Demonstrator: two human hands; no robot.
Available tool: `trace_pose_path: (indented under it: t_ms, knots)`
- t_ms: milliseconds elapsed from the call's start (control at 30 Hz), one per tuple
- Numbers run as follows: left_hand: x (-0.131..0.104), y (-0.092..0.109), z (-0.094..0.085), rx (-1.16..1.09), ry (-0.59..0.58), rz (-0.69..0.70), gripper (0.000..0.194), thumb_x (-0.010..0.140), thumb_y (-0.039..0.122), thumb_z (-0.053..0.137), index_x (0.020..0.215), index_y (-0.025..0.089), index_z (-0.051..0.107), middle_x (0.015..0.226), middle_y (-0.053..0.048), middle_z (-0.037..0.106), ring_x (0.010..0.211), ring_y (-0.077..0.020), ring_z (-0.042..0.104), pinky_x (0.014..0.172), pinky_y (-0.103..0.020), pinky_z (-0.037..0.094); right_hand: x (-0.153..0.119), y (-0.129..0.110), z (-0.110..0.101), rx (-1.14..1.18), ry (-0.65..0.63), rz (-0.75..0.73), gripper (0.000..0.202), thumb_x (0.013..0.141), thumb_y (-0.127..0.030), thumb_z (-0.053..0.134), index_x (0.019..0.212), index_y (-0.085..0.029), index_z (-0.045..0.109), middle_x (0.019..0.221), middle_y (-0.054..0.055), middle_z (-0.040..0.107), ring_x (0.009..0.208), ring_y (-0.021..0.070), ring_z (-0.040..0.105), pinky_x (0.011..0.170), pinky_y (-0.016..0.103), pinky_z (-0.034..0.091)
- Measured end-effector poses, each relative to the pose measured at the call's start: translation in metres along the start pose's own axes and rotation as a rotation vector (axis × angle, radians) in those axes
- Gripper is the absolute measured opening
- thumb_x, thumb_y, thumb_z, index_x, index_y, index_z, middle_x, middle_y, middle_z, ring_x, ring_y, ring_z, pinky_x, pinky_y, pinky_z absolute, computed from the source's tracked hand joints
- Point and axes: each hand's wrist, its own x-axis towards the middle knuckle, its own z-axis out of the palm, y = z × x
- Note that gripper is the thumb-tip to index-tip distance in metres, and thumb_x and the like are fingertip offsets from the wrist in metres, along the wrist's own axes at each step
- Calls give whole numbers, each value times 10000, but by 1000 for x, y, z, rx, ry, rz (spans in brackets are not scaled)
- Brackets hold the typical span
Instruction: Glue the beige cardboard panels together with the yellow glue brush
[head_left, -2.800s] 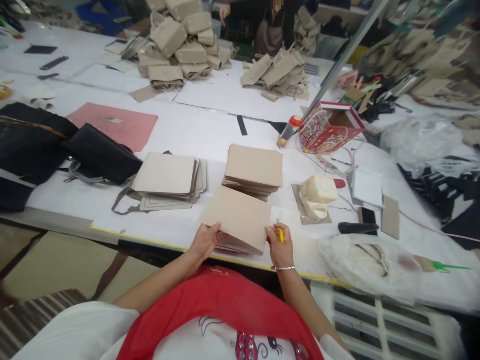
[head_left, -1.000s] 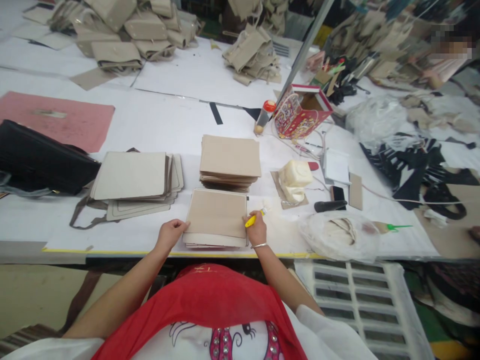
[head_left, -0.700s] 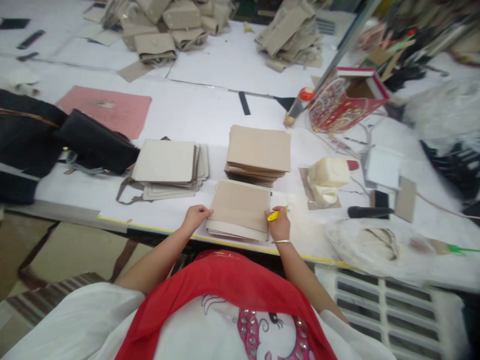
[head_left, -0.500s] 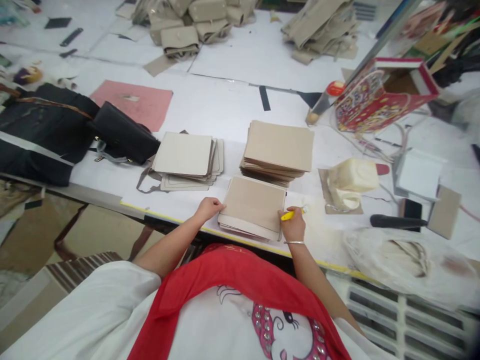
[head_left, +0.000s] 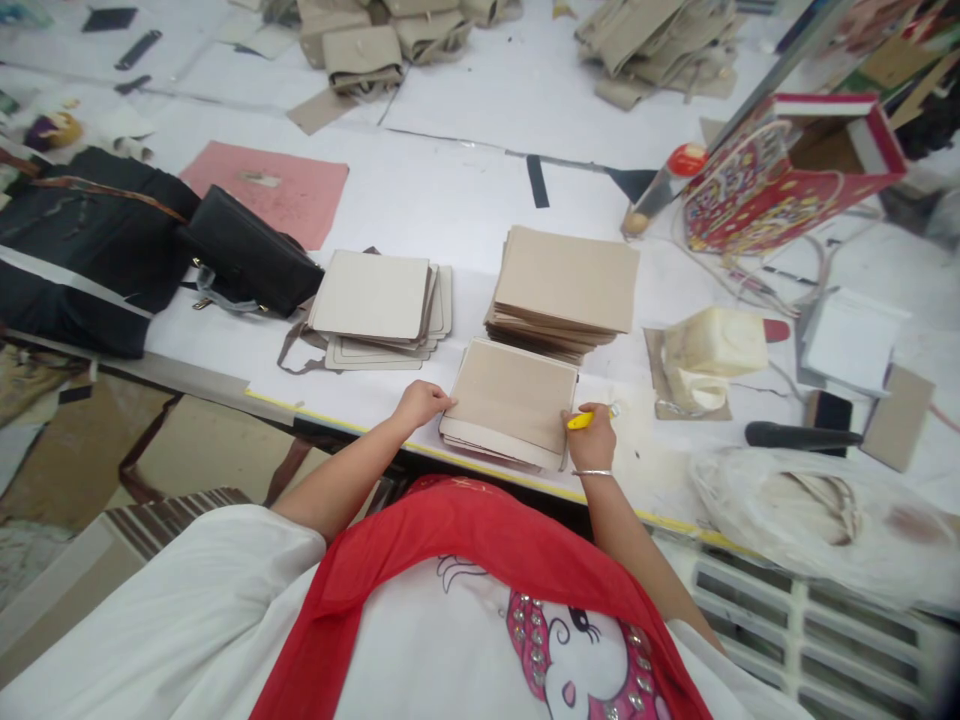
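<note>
A low stack of beige panels (head_left: 510,395) lies at the table's front edge. My left hand (head_left: 421,405) pinches the left edge of its top panel, thumb and finger together. At the stack's right side, my right hand (head_left: 592,440) is closed around a yellow tool (head_left: 580,421), its fingertips touching the panel's edge. Behind this stack stands a taller pile of tan panels (head_left: 566,280). Further left is a pile of cream panels (head_left: 371,295) with rounded corners.
A black bag (head_left: 251,250) and a pink sheet (head_left: 277,190) are at the left. On the right are a cream plastic container (head_left: 716,345), a red patterned paper bag (head_left: 795,190), a black-handled tool (head_left: 802,436) and a clear plastic bag (head_left: 817,520).
The view has shifted slightly, so the things on the table appear a little higher. Both hands remain at the sides of the low stack, with the yellow tool still in my right hand.
</note>
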Motion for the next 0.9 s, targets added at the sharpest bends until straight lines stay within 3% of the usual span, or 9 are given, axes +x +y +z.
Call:
trace_pose_path:
  t_ms: [400,900]
  knots:
    - [0,1,-1,152,-19,25,297,638,477,625,581,193,686,562,-31,644,577,-167,545,537,-263,324,-2,-2,-5,-3,-36,2,241,750,-373,552,922,-217,489,701,0,586,654,177,544,627,262,372]
    - [-5,18,-3,344,-27,95,271,670,439,613,559,192,612,612,-41,624,607,-173,519,537,-255,277,-2,-5,-11,-203,-34,-90,302,773,-378,530,996,-182,475,715,31,557,594,163,485,550,244,285]
